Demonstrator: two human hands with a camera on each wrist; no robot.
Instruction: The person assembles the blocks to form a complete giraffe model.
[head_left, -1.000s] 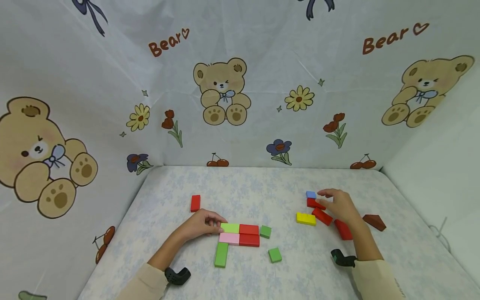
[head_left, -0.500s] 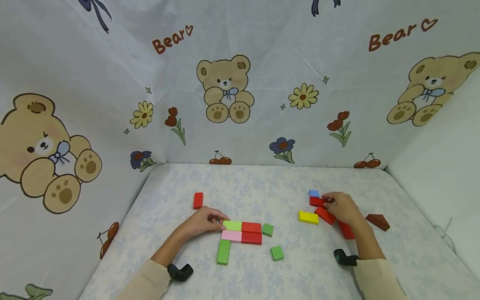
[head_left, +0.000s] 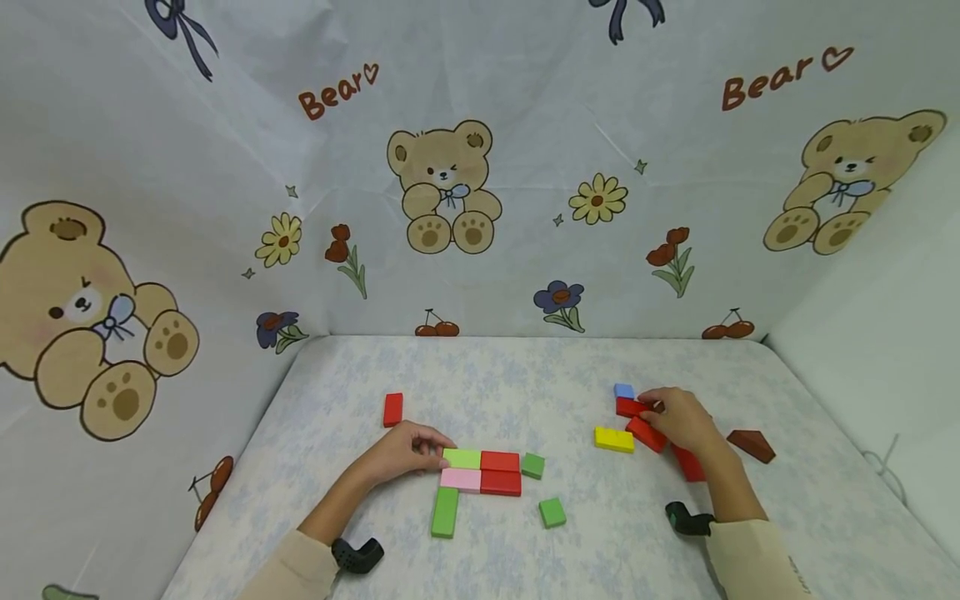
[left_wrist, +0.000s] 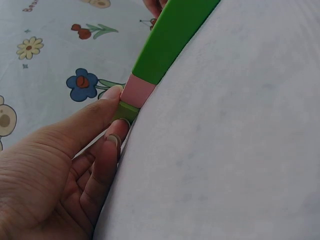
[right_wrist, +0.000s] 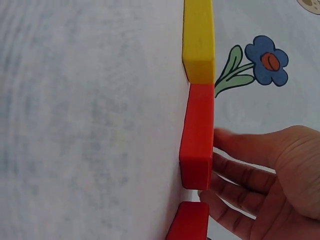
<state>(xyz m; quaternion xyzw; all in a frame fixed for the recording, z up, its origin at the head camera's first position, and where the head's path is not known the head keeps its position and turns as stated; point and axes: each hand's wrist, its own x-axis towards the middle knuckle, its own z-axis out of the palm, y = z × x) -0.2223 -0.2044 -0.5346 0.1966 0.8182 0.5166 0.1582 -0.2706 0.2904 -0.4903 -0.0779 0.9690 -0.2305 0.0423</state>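
Note:
My left hand (head_left: 408, 452) pinches the left end of a light green block (head_left: 461, 458), thumb on its near side. Against that block lie a pink block (head_left: 461, 479) and two red blocks, the far one (head_left: 499, 461) and the near one (head_left: 500, 482). A long green block (head_left: 444, 512) stretches toward me below the pink one. On the right, my right hand (head_left: 678, 419) holds the right end of a red block (head_left: 628, 407) between thumb and fingers, beside a small blue block (head_left: 624, 391). In the right wrist view, another red block (right_wrist: 196, 140) partly hides these fingertips.
Around the right hand lie a yellow block (head_left: 614, 439), a tilted red block (head_left: 646, 434), a red block (head_left: 688, 464) under the wrist and a brown angular block (head_left: 752, 446). Small green blocks (head_left: 532, 466) (head_left: 552, 512) sit mid-table. A lone red block (head_left: 393, 409) lies far left.
My right hand has come down slightly, and its fingers have closed in on the red block's end. My left hand stays at the light green block. The head view shifts a little.

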